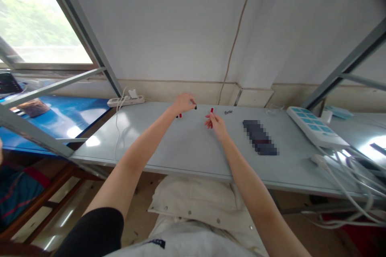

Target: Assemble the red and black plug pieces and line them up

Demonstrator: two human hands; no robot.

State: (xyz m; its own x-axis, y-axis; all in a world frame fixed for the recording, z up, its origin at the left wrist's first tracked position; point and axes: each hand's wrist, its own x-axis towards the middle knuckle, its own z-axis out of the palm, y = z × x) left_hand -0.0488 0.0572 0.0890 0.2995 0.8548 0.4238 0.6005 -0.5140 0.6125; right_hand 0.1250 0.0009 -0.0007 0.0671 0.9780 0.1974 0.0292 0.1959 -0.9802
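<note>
Over the back of the grey desk, my left hand [183, 103] has its thumb and fingers closed on a small black piece [196, 107] that pokes out below the fingertips. Beside and below that hand are a small red piece [180, 115] and a black one [177, 117], partly covered by it. My right hand [216, 123] pinches a small red piece [212, 110] between thumb and forefinger, its other fingers loosely curled. Several tiny dark metallic bits [228, 112] lie to the right of my right hand. These pieces are too small to identify.
A blurred-out dark flat object [261, 138] lies right of my right arm. White power strips stand at the back left [126, 101] and far right [316, 127], with loose white cables [340, 176]. Metal frame posts rise on both sides. Part of another person shows at far left.
</note>
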